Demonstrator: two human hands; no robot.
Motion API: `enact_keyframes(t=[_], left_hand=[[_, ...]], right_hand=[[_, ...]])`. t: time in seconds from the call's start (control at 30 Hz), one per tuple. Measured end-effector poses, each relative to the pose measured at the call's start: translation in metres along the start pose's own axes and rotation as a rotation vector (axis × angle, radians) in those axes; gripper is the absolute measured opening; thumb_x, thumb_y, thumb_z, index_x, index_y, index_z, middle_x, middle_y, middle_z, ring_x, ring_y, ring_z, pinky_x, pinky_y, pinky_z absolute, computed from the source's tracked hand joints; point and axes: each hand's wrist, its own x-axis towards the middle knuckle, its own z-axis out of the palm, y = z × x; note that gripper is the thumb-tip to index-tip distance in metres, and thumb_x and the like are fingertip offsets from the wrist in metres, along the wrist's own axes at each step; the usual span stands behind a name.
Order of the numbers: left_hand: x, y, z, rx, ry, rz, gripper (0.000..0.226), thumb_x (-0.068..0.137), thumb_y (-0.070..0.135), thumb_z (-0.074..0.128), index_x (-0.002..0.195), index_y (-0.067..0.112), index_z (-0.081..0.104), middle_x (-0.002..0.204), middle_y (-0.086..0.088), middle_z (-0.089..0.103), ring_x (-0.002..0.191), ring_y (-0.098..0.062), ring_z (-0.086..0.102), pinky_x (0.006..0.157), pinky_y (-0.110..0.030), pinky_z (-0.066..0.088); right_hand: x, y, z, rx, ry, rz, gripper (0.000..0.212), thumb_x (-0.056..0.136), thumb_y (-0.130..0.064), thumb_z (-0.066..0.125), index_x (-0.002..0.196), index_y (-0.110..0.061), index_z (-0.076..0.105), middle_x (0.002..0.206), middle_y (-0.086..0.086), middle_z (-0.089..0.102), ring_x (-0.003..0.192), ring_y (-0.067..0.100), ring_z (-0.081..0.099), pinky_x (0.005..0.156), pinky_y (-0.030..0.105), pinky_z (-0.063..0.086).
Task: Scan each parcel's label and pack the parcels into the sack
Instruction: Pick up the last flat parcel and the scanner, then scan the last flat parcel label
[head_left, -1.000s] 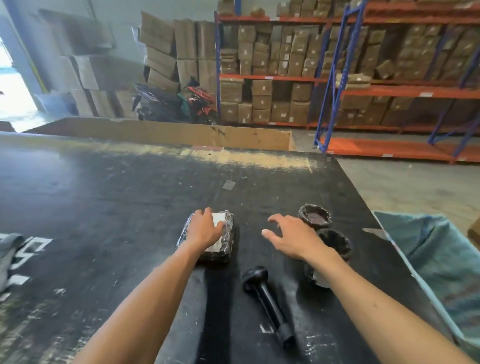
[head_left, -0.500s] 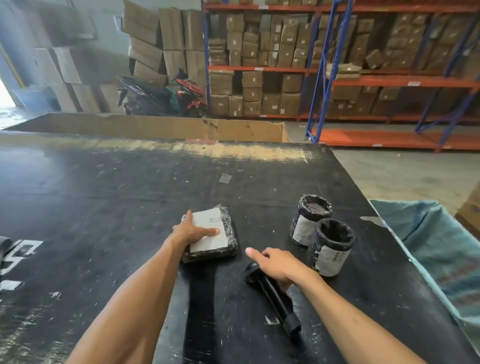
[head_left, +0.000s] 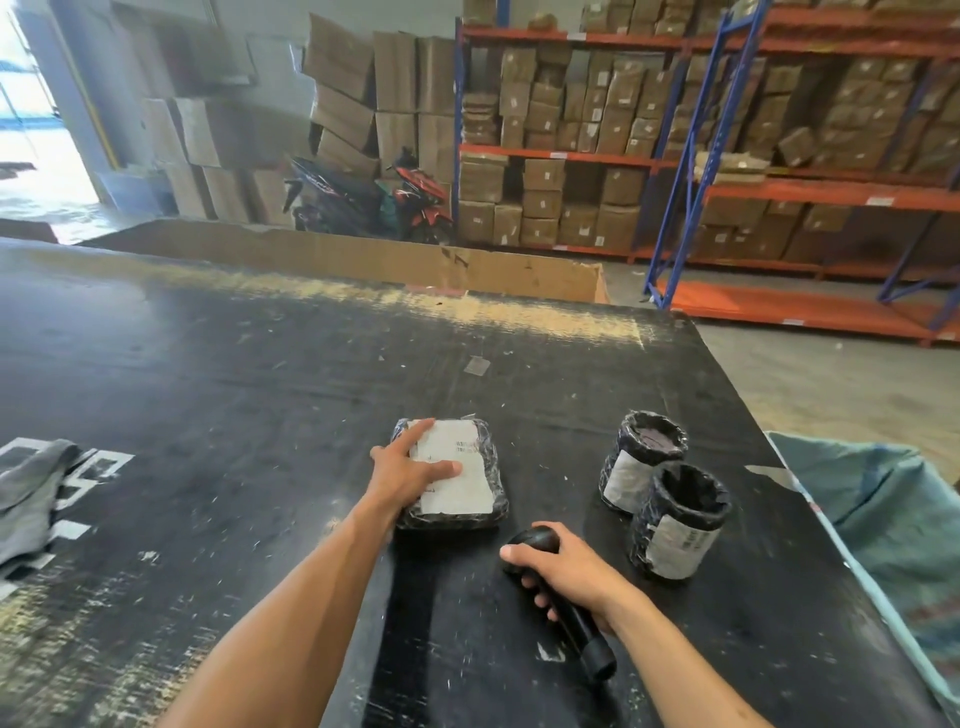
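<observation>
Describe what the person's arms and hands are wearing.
Nothing is worn on either. Both forearms are bare down to the bottom edge of the picture, with no sleeve in view. The left hand and right hand carry no gloves, rings, watch or wristband.

black table (head_left: 260, 374), flat parcel (head_left: 470, 493), two cylindrical parcels (head_left: 675, 525)

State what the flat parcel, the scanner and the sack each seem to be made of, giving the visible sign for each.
Flat parcel: glossy black plastic film, probably; it wrinkles and glints, with a matte white paper label on top.
Scanner: hard black plastic, it seems; smooth with a dull sheen.
Sack: teal woven plastic fabric, perhaps; it folds softly, though the weave is too blurred to confirm.
</observation>
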Motion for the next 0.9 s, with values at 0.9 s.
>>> enact_keyframes(t=[0.9], left_hand=[[-0.042,0.024,0.015,-0.046,0.159,0.342,0.065,0.057,0.034,0.099,0.107,0.058,0.063,0.113,0.002,0.04,0.098,-0.003,0.055,0.075,-0.003,0.047]], right_hand=[[-0.03,-0.097,-0.027,0.027,0.383,-0.429,0.054,0.081,-0.066,0.067,0.122,-0.031,0.06,0.08,0.003,0.076,0.048,0.026,0.072,0.043,0.031,0.054]])
